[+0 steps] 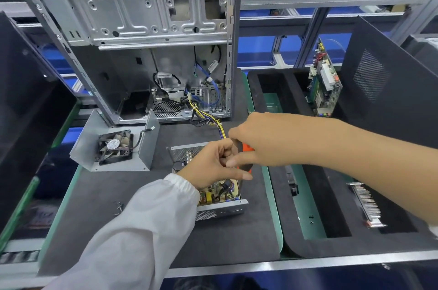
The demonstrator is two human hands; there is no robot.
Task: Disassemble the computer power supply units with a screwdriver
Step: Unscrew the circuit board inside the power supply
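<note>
Near the dark surface's front edge, the open, rigid, sharp-edged metal power supply unit (214,206) looks best held by its walls, while the right hand (256,140) grasps an orange-and-black screwdriver (246,149) and the left hand (208,166) pinches near its shaft.

The left hand (213,166), in a white sleeve, reaches up from below with its fingers curled inward. The bare right forearm comes in from the right; the right hand (258,140) is closed in a grip, knuckles upward, just above the left.
</note>
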